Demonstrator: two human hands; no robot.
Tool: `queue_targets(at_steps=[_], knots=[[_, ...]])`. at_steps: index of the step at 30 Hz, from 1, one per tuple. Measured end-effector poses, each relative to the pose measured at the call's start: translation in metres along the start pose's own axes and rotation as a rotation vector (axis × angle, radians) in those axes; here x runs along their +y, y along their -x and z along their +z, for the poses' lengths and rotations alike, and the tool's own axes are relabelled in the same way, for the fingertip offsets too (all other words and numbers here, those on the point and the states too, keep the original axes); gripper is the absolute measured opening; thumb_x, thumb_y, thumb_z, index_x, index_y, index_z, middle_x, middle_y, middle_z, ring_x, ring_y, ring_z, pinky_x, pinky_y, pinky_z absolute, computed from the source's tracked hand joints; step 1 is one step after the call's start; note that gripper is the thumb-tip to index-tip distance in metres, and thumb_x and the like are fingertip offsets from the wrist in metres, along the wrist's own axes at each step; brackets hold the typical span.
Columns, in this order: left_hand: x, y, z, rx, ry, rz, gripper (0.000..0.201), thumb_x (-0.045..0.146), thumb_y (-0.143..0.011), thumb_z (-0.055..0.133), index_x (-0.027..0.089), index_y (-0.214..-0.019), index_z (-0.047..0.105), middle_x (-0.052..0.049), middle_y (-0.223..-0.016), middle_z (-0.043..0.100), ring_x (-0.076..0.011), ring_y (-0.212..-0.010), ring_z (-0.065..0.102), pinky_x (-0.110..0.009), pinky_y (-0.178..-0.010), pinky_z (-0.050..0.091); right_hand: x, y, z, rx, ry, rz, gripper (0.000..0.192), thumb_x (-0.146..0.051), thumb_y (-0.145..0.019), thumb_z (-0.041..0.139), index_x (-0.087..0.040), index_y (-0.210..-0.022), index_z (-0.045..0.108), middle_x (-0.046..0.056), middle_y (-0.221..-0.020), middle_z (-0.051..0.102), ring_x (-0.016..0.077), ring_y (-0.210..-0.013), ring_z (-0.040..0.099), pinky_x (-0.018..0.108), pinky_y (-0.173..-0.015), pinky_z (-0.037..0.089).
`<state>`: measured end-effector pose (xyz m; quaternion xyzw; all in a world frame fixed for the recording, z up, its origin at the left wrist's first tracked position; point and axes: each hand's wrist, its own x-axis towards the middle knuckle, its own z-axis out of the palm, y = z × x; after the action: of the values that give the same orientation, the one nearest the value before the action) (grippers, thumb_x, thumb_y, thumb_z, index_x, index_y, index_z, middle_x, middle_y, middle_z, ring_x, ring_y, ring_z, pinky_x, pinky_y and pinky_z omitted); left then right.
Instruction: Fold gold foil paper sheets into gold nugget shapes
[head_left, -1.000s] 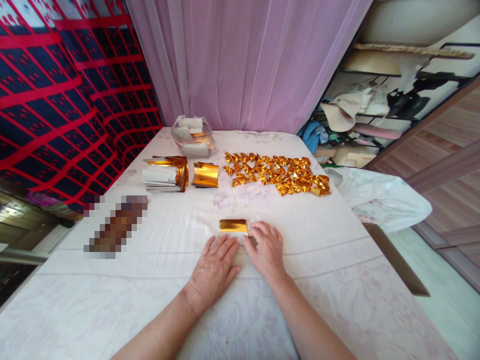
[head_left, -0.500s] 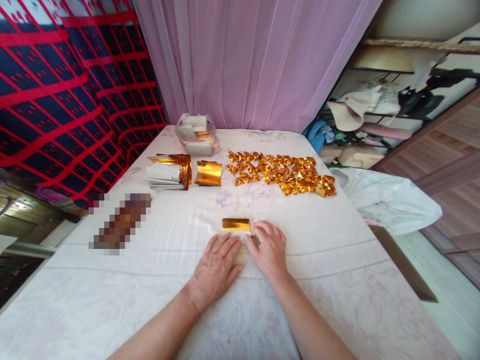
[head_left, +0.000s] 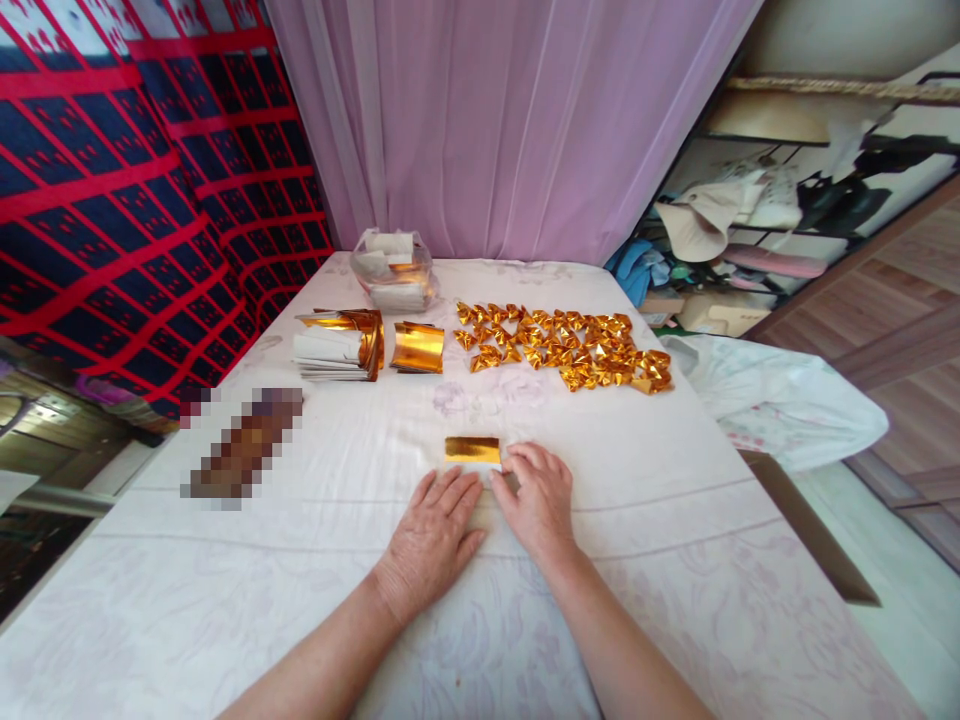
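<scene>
A sheet of gold foil paper (head_left: 472,450) lies on the cloth in front of me, its gold side showing as a flat strip with a pale edge along the near side. My left hand (head_left: 437,520) rests palm down, fingers stretched out flat, their tips at the paper's near edge. At the right end of the same paper, my right hand (head_left: 537,497) lies with bent fingers and the thumb apart from the forefinger. Its fingertips touch or nearly touch the paper's right edge and near corner; the exact contact is too small to tell.
Beyond the hands stand a large stack of foil paper (head_left: 337,345) and a smaller gold stack (head_left: 418,347). Behind them is a clear plastic bag (head_left: 394,270) of more paper. Several folded gold pieces (head_left: 555,338) spread to the right. A blurred-out object (head_left: 247,445) lies left.
</scene>
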<state>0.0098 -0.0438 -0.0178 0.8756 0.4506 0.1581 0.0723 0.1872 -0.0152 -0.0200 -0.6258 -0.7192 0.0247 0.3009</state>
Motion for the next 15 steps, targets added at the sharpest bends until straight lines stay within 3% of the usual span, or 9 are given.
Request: queue_targets(at_steps=[15], knots=[[-0.0001,0.0003,0.0010,0.010,-0.024,0.003,0.047,0.037,-0.095,0.047,0.017,-0.137,0.049,-0.010,-0.137,0.058,-0.0263,-0.133,0.046,-0.048,-0.114,0.032,0.0001,0.0004,0.0016,0.029,0.032,-0.004,0.004,-0.024,-0.085,0.062,-0.022,-0.082,0.060,0.006,-0.106,0.067,0.0233,-0.105,0.055,0.038,-0.094,0.031]])
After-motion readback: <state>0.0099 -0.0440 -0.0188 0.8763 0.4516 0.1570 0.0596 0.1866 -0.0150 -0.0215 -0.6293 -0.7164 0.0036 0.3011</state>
